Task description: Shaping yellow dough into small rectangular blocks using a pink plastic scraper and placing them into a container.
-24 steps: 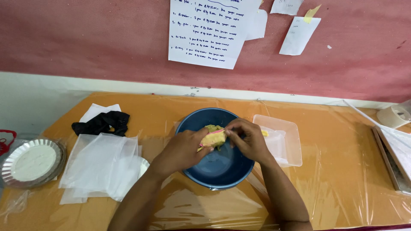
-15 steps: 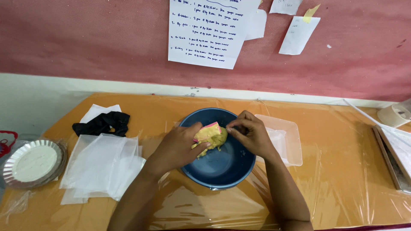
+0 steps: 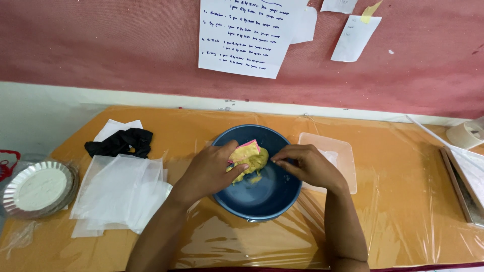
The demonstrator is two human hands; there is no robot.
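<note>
A dark blue bowl [image 3: 262,196] stands in the middle of the plastic-covered orange table [image 3: 393,201]. My left hand [image 3: 209,171] reaches in from the left and grips a lump of yellow dough [image 3: 256,160] together with a flat pink scraper [image 3: 245,150]. My right hand [image 3: 307,165] hovers over the bowl's right rim, fingers pinched together close to the dough. Whether its fingertips touch the dough is unclear.
A clear plastic tray [image 3: 335,156] lies right of the bowl. Left are stacked white sheets [image 3: 116,194], a black cloth [image 3: 121,142] and a foil dish of white powder [image 3: 38,186]. Paper notes [image 3: 247,35] hang on the red wall. A roll [image 3: 466,135] sits far right.
My hands parted a little: the left kept the dough and scraper and shifted left inside the bowl, while the right drew back toward the bowl's right rim.
</note>
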